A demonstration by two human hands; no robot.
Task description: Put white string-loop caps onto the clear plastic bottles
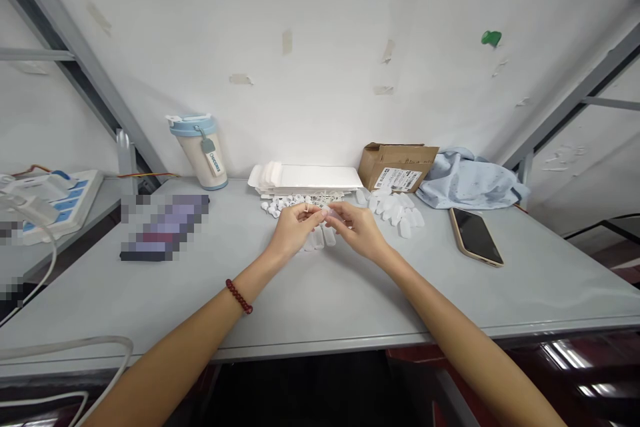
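My left hand (294,230) and my right hand (364,230) meet over the middle of the desk, fingertips pinched together. Between them is a small whitish, translucent piece, mostly covered by the fingers. Just below the hands, several translucent elongated plastic pieces (329,236) lie side by side on the desk. Small white round plastic parts (273,207) are heaped behind my left hand. To the right of my right hand spreads a loose pile of translucent plastic pieces (397,213). A dark red bead bracelet (239,297) circles my left wrist.
Against the wall stand a white box (320,177), an opened cardboard box (395,170) and a crumpled light-blue cloth (470,180). A phone (477,237) lies right. At left are a tumbler (203,153), a blurred purple item (170,227), a power strip (85,197) and a cable (90,341).
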